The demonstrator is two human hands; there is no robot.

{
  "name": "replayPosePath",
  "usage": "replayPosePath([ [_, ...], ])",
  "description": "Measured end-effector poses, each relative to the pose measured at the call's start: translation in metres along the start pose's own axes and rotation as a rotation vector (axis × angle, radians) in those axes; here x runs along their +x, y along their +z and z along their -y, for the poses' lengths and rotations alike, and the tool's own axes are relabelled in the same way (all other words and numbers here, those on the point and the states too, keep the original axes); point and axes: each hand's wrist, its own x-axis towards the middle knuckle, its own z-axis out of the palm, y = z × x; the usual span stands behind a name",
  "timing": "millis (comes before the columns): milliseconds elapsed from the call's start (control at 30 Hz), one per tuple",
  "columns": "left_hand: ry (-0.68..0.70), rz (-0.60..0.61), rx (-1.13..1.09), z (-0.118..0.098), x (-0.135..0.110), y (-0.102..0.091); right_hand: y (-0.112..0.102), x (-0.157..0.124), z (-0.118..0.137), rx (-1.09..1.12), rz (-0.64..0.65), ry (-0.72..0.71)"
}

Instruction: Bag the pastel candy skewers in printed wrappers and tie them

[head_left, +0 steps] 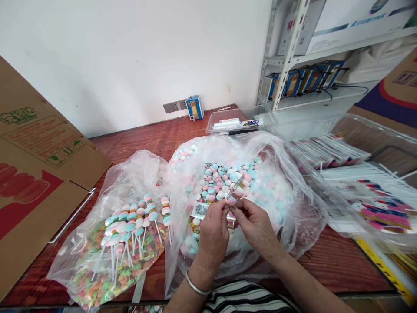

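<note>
At centre, the big clear bag (306, 208) is spread wide; its contents could be spilled if the slack plastic were snagged by a forearm. Over at nine o'clock, the candy sticks (130, 216) might be sent sliding by any tug on the smaller bag (73, 254) beneath. And now the wrapper's gathered end, pinched by left hand (213, 228) and right hand (256, 224) together: torn film could be caused by too hard a twist. At one o'clock from the fingertips, the wrapped candy (236, 191) is seen tilted, shiny, crinkled, pinkish and white.
</note>
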Motion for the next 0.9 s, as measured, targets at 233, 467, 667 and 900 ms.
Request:
replayPosePath([
  [233, -0.043, -0.054, 0.143, -0.004, 0.004, 0.001, 0.004, -0.001, 0.010, -0.248, -0.039, -0.318],
  [467, -0.114, -0.079, 0.017, -0.008, 0.004, 0.003, 0.016, -0.003, 0.007, 0.053, -0.057, -0.075],
  [667, -0.097, -0.088, -0.086, -0.010, -0.001, 0.007, 0.014, 0.002, 0.012, 0.169, -0.088, 0.035],
  [900, -0.224, -0.070, -0.269, -0.003, -0.005, 0.008, 0.005, 0.004, 0.026, 0.371, 0.101, 0.142],
])
